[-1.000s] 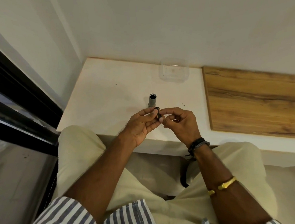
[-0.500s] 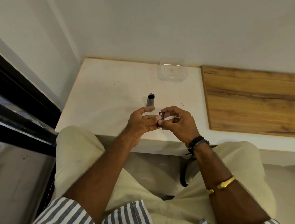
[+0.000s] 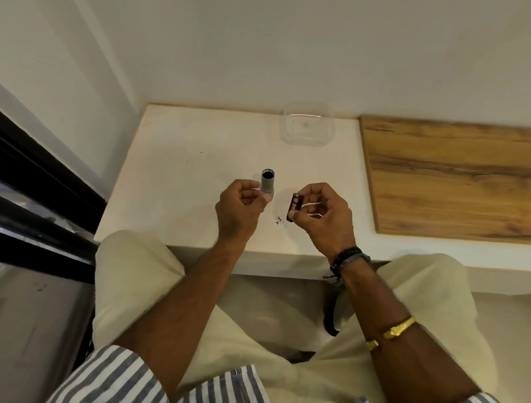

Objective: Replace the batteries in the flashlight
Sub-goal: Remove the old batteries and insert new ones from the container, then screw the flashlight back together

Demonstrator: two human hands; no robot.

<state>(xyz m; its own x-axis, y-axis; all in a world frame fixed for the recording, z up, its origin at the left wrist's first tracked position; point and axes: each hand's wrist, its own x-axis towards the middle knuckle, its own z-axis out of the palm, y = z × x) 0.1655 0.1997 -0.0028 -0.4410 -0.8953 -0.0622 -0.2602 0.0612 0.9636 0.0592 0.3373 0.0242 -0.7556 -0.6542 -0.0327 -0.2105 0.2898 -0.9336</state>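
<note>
Metal, by the look of it, is what the flashlight body is made of: a short grey tube standing upright on the white table, open end up, its bore dark, so whether a cell is inside cannot be seen. It is judged to be stiff, light and smooth, so it is easily tipped. It is best taken round the lower barrel, away from the open rim.

The left hand is curled at the tube's 7 o'clock with a fingertip at its base; whether the tube is gripped cannot be told.

A dark cylinder, taken to be a battery or its carrier, is pinched by the right hand between thumb and fingers, at 3 o'clock from the tube and apart from it. It is probably hard, slick and denser than it looks. A pinch across its middle, as shown, should leave the ends free for alignment with the bore.

A clear plastic container is seen at 12 o'clock by the wall; nothing can be made out in it. A few dark specks lie on the table below the cylinder.
</note>
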